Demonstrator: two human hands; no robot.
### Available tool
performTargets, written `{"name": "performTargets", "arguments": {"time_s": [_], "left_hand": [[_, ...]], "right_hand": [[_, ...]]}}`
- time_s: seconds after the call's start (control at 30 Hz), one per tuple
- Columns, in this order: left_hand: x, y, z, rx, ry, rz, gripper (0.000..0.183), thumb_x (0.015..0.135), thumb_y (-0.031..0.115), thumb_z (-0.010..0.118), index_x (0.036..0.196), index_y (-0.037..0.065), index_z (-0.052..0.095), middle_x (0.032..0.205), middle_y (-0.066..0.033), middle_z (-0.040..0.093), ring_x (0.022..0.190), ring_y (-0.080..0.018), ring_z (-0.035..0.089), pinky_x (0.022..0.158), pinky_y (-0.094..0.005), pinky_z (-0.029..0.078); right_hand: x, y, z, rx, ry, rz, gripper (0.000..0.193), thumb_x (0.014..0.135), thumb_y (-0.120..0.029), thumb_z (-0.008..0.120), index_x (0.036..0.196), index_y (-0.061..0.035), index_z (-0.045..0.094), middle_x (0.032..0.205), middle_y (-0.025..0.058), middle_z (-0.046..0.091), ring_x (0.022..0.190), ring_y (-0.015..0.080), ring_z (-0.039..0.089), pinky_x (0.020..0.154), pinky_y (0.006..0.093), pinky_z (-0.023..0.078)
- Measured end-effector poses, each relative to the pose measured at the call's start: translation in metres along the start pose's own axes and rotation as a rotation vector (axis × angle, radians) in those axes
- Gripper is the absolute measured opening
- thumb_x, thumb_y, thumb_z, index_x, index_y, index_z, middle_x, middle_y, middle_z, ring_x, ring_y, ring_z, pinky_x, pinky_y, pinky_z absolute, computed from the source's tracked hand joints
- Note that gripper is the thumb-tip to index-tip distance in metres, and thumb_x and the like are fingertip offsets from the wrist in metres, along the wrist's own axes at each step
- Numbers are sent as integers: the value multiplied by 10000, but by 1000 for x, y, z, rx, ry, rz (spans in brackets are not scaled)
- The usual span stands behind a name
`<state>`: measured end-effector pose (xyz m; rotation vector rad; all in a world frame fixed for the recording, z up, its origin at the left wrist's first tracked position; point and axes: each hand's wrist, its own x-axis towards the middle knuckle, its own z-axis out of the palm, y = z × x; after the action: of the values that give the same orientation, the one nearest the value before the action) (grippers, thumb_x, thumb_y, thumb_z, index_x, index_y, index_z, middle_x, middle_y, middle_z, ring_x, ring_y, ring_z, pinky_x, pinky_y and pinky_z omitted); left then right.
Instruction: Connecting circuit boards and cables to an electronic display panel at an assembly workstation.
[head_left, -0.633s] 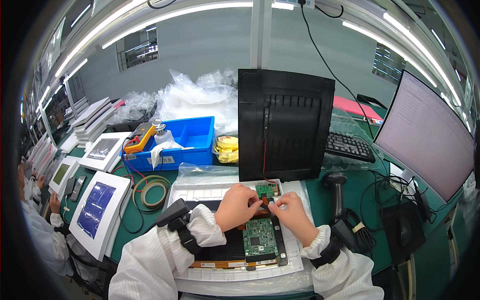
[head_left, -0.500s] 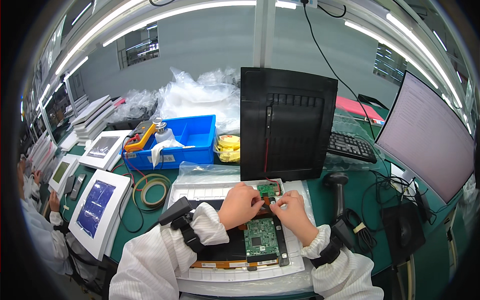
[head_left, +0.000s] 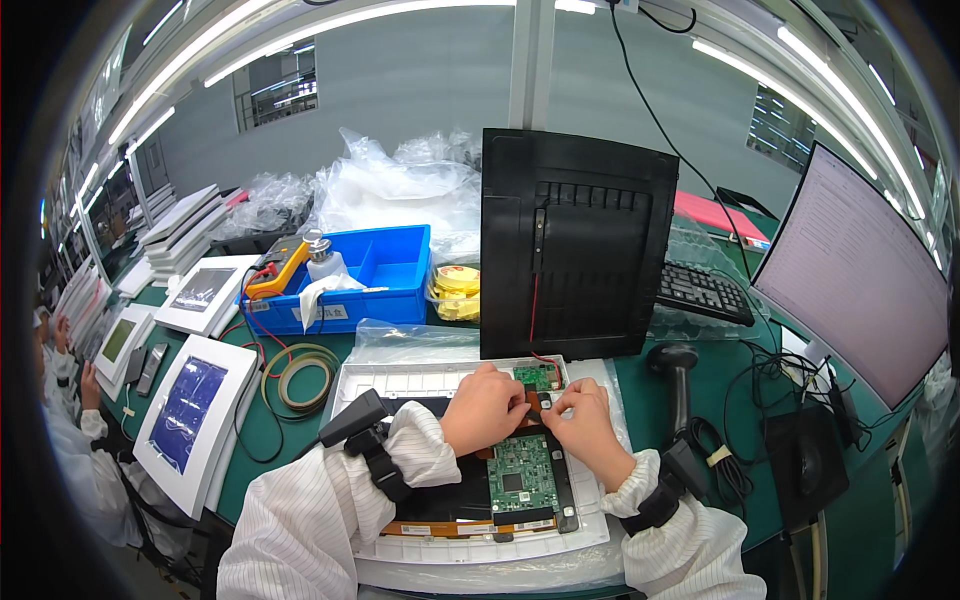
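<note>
Nearest of all, a clear crinkled plastic sheet [head_left: 490, 573] lay under the work; on it sat the shallow white plastic rectangular housing [head_left: 465, 548], open side up, with a narrow orange strip [head_left: 455, 527] running along its near side; inside, a dark flat panel [head_left: 440, 492] filled the left portion, and a large green rectangular circuit board [head_left: 522, 475] lay right of centre; and there, just beyond that board, was the action! The bare left hand [head_left: 485, 410] came in over the housing, its fingers curled and narrow, tips beside a short orange-brown ribbon [head_left: 533, 402]; from the other side the bare right hand [head_left: 585, 420] met it, thumb and forefinger drawn close together; whether either one actually gripped the ribbon, I could not tell; a smaller green circuit board [head_left: 538, 377] showed past the fingertips at the housing's far edge; out left lay a round tan roll of tape [head_left: 284, 388], and out right stood a black handheld scanner [head_left: 678, 385]; behind the housing a tall black plastic panel [head_left: 600, 250] stood upright, a thin red wire [head_left: 535, 310] running down its face; farther back came a blue divided plastic bin [head_left: 400, 310], with milky plastic bags [head_left: 395, 195] heaped behind it.
</note>
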<state>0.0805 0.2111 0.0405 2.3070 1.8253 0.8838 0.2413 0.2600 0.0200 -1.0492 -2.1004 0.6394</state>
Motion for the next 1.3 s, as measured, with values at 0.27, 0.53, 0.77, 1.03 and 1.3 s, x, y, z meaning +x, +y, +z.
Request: {"name": "performTargets", "arguments": {"time_s": [0.27, 0.53, 0.77, 1.03, 1.3], "left_hand": [[-1, 4, 0, 60, -42, -2, 123, 689, 173, 608, 659, 54, 618, 669, -78, 594, 758, -266, 525, 653, -374, 439], [-2, 3, 6, 79, 20, 69, 106, 669, 145, 625, 630, 50, 599, 625, -78, 570, 690, -262, 507, 628, -364, 421], [-2, 6, 8, 166, -11, 82, 104, 686, 160, 601, 675, 57, 613, 658, -81, 566, 721, -266, 509, 643, -374, 419], [-6, 12, 7, 309, -46, -28, 161, 717, 220, 594, 735, 63, 623, 760, -91, 543, 856, -262, 479, 701, -406, 379], [-7, -5, -15, 183, -74, 77, 152, 758, 171, 575, 850, 57, 614, 847, -91, 525, 882, -263, 468, 763, -394, 376]], "right_hand": [[-2, 0, 1, -67, 12, -30, 110, 614, -114, 669, 554, -42, 611, 889, 97, 497, 924, 289, 431, 771, 387, 369], [-4, 3, 4, -79, 15, -64, 113, 601, -105, 659, 524, -60, 590, 909, 88, 491, 942, 284, 429, 755, 394, 361], [-6, 0, 3, -120, 5, -73, 100, 600, -94, 650, 530, -53, 591, 910, 91, 485, 941, 282, 425, 751, 397, 356], [-7, -6, -2, -306, -50, -127, 121, 627, -157, 655, 614, -49, 602, 864, 103, 449, 886, 282, 418, 697, 395, 343], [1, 7, -21, -319, 0, -100, 246, 637, -186, 712, 661, -34, 521, 861, 122, 431, 882, 283, 414, 732, 356, 370]]}}
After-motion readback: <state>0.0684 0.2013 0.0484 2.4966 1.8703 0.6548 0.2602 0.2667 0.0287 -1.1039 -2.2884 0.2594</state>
